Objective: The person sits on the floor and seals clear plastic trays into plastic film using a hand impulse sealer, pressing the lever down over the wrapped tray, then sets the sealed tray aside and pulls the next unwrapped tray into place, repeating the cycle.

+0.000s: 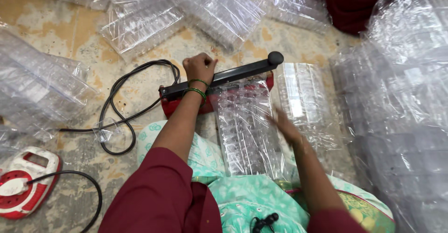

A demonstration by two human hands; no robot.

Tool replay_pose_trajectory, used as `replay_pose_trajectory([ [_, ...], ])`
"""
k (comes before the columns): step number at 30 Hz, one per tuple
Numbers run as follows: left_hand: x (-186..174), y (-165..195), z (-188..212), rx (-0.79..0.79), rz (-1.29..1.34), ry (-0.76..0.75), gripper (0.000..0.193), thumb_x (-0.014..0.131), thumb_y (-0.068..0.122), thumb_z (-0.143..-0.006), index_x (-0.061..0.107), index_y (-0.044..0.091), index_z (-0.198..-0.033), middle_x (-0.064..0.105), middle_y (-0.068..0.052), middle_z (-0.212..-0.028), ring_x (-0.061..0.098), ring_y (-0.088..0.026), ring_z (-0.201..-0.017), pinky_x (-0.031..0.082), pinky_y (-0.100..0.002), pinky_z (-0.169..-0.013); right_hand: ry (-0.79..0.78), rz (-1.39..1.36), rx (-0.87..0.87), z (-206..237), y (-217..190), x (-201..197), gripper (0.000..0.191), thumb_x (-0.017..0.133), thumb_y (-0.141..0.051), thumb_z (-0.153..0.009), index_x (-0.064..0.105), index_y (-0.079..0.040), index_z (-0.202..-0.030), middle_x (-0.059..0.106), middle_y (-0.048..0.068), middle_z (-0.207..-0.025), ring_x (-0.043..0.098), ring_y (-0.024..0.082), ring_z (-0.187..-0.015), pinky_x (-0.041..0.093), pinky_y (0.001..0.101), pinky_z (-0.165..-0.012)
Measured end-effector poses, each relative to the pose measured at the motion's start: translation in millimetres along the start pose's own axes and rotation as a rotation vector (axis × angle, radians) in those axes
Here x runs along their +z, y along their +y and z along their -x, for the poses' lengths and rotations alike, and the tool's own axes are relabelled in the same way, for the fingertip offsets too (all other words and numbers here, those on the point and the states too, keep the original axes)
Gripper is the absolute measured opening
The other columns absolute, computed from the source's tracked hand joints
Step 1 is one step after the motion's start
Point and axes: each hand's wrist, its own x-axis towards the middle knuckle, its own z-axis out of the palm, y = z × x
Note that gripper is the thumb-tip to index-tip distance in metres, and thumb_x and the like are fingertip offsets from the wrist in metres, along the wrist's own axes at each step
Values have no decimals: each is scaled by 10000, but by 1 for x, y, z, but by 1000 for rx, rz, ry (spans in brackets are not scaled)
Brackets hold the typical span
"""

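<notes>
mottled beige and tan stone floor lies under everything, worn and blotchy, and i sit on it with my pale green patterned cloth [242, 195] over my lap. before me sits the heat sealer [219, 86], a red metal base with a long black bar hinged at the left end and tipped with a round black knob [275, 58] at the right. my left hand [199, 67] is curled into a loose fist on the bar near its hinge, fingers bent together, green bangles [198, 87] on the wrist. under the bar runs a clear plastic bag [245, 130], crinkly and glossy, holding a stack of transparent trays with rows of small round pockets; it stretches from the sealer back to my knees. my right hand [285, 126] rests on the bag's right edge, blurred, so i cannot tell how the fingers are set. just beside it lies another bagged tray pack [303, 97]. more clear packs are heaped at the right [401, 111], across the top [186, 13] and at the left [37, 83]. a black cord [119, 107] loops from the sealer's left end, and a red and white extension reel [25, 181] sits at the lower left.
</notes>
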Motion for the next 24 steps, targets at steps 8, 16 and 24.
replay_pose_trajectory([
  [8,15,19,163,-360,24,128,893,932,445,-652,495,87,-1343,503,-177,-1373,461,-392,-1290,322,-544,-1073,-39,-144,-91,99,85,16,755,828,-317,-801,552,54,-1398,692,168,-1319,645,213,-1187,486,331,-1030],
  [16,-2,20,220,-717,758,-611,947,930,344,-614,498,-24,-1373,692,-184,-1285,692,-260,-1111,587,-393,-926,-46,-490,-209,133,77,20,723,783,-43,-765,487,-3,-1424,679,124,-1212,663,238,-1024,566,372,-839],
  [24,-41,65,210,-279,1210,-583,668,789,329,-869,474,64,-1394,610,-69,-1331,582,-148,-1209,456,-346,-1070,8,-705,-503,176,62,-4,819,760,-7,-755,422,-42,-1501,592,98,-1357,587,246,-1230,517,380,-1009],
])
